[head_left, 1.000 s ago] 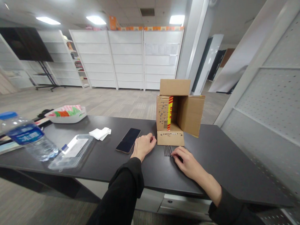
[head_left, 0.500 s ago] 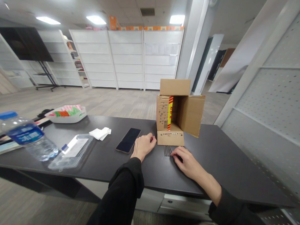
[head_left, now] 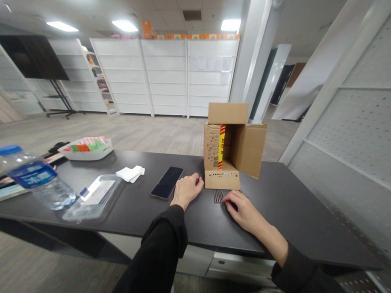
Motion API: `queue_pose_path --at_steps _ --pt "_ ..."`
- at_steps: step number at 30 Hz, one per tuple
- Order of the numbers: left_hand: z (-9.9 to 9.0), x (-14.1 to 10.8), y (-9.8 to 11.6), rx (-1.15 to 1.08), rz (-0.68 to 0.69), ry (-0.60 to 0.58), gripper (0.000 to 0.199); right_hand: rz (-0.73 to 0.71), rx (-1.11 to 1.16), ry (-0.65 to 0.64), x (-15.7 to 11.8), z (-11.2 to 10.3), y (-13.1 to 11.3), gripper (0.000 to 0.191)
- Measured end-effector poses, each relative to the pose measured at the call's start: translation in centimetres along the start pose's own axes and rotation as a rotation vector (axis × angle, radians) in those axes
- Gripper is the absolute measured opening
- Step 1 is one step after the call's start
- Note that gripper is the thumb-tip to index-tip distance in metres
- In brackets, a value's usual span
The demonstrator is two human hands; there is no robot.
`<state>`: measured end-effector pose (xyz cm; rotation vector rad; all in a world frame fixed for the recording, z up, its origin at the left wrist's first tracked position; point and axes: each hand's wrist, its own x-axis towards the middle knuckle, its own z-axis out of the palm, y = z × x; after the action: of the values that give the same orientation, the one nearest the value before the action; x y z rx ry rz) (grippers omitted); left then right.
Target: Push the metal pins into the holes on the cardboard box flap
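A row of several thin dark metal rods [head_left: 218, 196], like long nails or screws, lies on the dark desk in front of an open cardboard box [head_left: 222, 180]. My right hand [head_left: 242, 209] rests just right of the row, thumb and fingers pinched together at the rod on its right end. My left hand [head_left: 188, 188] lies on the desk left of the box's front flap, its fingers curled in; what is inside them is hidden. The box's front flap has a line of small holes, and grey round dots mark its left flap.
A black phone [head_left: 167, 182] lies left of my left hand. Farther left are folded white tissue [head_left: 130, 173], a clear plastic case [head_left: 95, 198], a water bottle [head_left: 37, 177] and a white tray [head_left: 86, 156] with colourful packets. A perforated panel [head_left: 352, 139] stands at the right.
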<state>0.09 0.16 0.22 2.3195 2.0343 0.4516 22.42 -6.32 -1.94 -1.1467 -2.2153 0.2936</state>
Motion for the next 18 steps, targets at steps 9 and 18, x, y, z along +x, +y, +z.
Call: queue_pose_path --at_steps 9,18 --pt "0.0 -0.02 -0.03 -0.001 0.001 0.009 0.036 0.021 0.003 -0.008 0.14 -0.11 -0.23 0.016" --pt "0.06 -0.02 -0.11 -0.003 0.009 0.015 0.037 0.03 0.004 -0.017 0.15 -0.11 -0.22 0.016"
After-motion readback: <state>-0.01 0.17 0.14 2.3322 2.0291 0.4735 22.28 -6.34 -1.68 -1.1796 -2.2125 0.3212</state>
